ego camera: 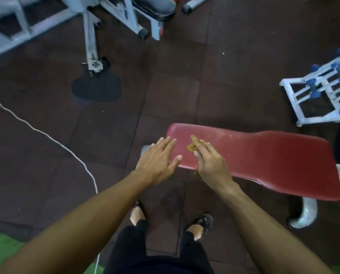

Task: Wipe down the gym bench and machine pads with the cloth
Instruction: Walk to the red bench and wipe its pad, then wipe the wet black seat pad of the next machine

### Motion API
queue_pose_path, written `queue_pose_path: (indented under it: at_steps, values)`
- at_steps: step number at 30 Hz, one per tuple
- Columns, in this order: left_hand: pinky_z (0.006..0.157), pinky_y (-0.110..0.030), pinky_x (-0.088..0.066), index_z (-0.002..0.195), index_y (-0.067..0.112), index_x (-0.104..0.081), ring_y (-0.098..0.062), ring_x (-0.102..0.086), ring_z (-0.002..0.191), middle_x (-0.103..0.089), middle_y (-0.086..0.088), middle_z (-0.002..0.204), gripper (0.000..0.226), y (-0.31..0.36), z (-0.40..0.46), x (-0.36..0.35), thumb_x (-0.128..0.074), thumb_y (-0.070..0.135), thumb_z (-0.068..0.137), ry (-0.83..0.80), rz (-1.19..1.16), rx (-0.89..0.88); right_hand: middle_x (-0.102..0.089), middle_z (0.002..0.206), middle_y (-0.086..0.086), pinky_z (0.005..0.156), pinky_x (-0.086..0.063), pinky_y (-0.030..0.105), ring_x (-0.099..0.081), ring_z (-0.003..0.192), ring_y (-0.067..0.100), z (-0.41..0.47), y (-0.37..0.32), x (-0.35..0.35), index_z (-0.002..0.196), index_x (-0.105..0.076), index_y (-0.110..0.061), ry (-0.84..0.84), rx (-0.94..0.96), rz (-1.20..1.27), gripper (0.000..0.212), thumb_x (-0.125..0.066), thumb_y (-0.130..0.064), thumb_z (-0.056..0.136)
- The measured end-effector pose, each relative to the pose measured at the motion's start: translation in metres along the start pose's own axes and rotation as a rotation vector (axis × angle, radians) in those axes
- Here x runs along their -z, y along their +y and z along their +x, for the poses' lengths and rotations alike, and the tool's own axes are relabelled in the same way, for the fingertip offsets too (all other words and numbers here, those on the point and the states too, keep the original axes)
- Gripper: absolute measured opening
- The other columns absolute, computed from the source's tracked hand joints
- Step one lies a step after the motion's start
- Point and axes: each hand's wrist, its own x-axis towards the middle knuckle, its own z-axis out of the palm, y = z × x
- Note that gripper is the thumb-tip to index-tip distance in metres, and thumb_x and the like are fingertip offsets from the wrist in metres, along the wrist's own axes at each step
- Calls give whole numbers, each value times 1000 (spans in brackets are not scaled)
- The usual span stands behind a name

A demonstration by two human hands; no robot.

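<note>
A red padded gym bench (264,161) lies across the right half of the head view, its narrow end pointing left. My right hand (210,163) grips a small mustard-yellow cloth (192,146) and presses it on the pad near that narrow end; a bit of cloth hangs out below the palm. My left hand (158,161) lies flat with fingers spread, its fingertips on the bench's left tip, empty. A grey machine pad (155,5) shows at the top, blurred.
A white machine frame (92,44) with a black foot plate (96,88) stands at upper left. A white dumbbell rack (323,91) with blue dumbbells is at right. A white cord (46,135) crosses the dark floor mats. My sandalled feet (202,224) stand below the bench.
</note>
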Motion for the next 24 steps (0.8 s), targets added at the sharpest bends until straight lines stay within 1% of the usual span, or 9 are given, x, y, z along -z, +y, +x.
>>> queue_pose_path:
  at_steps: [2,4,6,9,12,15,18,21,24]
  values:
    - [117,-38,-14,154,20,-18,-18,-10,149,-16,-1,162,67,-41,-8,25,-29,55,98,16,11,23,-52,140,2,103,-46,44,-46,133,24,18,-40,-18,141,-47,-24,-4,14,2,42,-44,-28,99]
    - [117,-37,-14,154,19,-18,-18,-11,148,-16,-1,162,66,-80,-16,51,-29,54,99,25,22,49,-54,139,3,104,-45,43,-47,131,24,36,-79,-32,137,-51,-21,14,48,-1,39,-48,-22,99]
    - [118,-36,-13,154,20,-16,-18,-11,148,-16,-1,162,65,-116,-23,74,-29,53,99,39,19,80,-54,140,0,106,-42,38,-48,129,21,55,-114,-43,131,-56,-19,9,106,-6,33,-50,-16,98]
    - [118,-36,-13,154,21,-14,-18,-10,149,-15,-1,162,66,-155,-28,105,-27,54,99,66,10,120,-52,140,-4,105,-43,37,-47,129,19,87,-156,-60,131,-53,-22,-48,161,-26,33,-47,-18,99]
    - [118,-36,-12,155,21,-12,-18,-10,149,-14,-1,162,67,-187,-22,129,-25,56,99,97,0,144,-52,140,1,106,-42,39,-45,132,23,122,-189,-77,135,-51,-21,-78,172,-22,36,-46,-20,99]
    - [118,-35,-12,155,22,-13,-18,-10,149,-15,0,162,67,-218,-8,151,-25,56,99,126,-9,174,-51,141,1,104,-44,40,-44,134,24,161,-217,-92,134,-52,-21,-84,192,-15,36,-46,-23,100]
    - [119,-35,-13,155,22,-11,-17,-10,149,-15,-1,162,67,-251,16,177,-25,56,99,131,-16,200,-51,142,1,103,-42,37,-43,135,24,210,-240,-105,135,-52,-21,-75,199,-5,36,-46,-23,100]
    - [119,-35,-17,155,24,-6,-17,-12,148,-17,0,161,68,-284,46,203,-25,57,98,182,-32,231,-52,140,1,101,-43,36,-44,134,24,260,-260,-116,134,-53,-20,-85,239,0,36,-42,-25,101]
    - [118,-37,-20,155,25,-4,-16,-13,148,-17,1,161,69,-314,79,235,-26,58,98,192,-71,276,-50,142,0,103,-42,37,-43,135,24,316,-279,-124,137,-50,-22,-107,227,24,37,-42,-26,102]
